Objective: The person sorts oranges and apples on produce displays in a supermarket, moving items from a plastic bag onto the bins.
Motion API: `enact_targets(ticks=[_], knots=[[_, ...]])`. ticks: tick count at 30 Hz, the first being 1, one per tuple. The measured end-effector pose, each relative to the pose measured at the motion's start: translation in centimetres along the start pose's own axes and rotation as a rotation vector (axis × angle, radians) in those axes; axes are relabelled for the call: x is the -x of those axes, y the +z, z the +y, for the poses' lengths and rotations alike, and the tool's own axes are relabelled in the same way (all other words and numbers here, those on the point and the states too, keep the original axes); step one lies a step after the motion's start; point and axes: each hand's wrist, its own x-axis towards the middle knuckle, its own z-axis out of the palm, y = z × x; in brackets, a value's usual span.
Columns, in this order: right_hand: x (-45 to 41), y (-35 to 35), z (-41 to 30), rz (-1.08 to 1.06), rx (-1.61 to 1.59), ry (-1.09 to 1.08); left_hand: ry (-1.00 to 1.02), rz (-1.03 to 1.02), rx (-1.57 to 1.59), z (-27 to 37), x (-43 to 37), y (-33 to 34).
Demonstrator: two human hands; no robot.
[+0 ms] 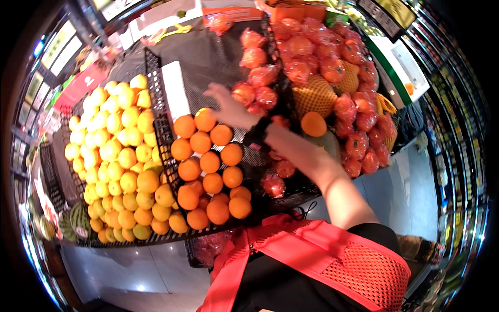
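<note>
My right hand (226,105) reaches over the display, its fingers apart, just above an orange (205,119) at the far end of the loose oranges. No fruit shows in its grasp. Oranges (210,162) lie in rows and partly stacked at the near end of a black mesh section. Plastic-wrapped red-orange fruits (266,97) lie just right of the hand, in a strip along the section's side. A white strip (176,87) runs along the left divider. My left hand is out of view; the near edge of the display lies before me.
Yellow citrus fruits (117,156) are piled left of a black plastic divider (158,105). At right are more wrapped fruits (356,144), a loose orange (314,124) and fruits in yellow foam nets (315,95). A white-and-green box (397,70) stands beyond. Watermelons (74,222) lie lower left.
</note>
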Motion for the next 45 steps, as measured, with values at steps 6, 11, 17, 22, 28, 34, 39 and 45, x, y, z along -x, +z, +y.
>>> enact_targets(ticks=[6, 11, 17, 22, 28, 34, 39, 45], knots=[[-5.2, -6.3, 4.3, 0.190, 0.284, 0.141, -0.035, 0.087, 0.127, -5.6, 2.8, -1.3], [-9.8, -8.9, 11.7, 0.137, 0.676, 0.186, -0.095, 0.134, 0.221, -10.4, 4.6, -0.6], [-14.0, -9.7, 14.5, 0.099, 0.859, 0.475, -0.160, 0.171, 0.309, -15.1, 5.8, 1.7], [-15.0, -9.0, 19.4, -0.167, 0.922, 0.761, -0.189, 0.195, 0.336, -16.6, 5.5, 4.0], [-16.7, -10.6, 16.6, -0.159, 1.008, 0.822, -0.157, 0.189, 0.317, -16.3, 3.7, 5.5], [-16.0, -10.1, 16.5, 0.115, 0.839, 0.566, -0.094, 0.192, 0.305, -14.7, 3.5, 5.0], [-16.1, -11.1, 10.4, 0.491, 0.380, 0.300, -0.066, 0.113, 0.294, -5.7, 8.7, 3.4], [-8.9, -6.0, -3.6, 0.317, -0.666, 0.263, 0.350, -0.055, 0.059, 8.5, 18.9, 4.1]])
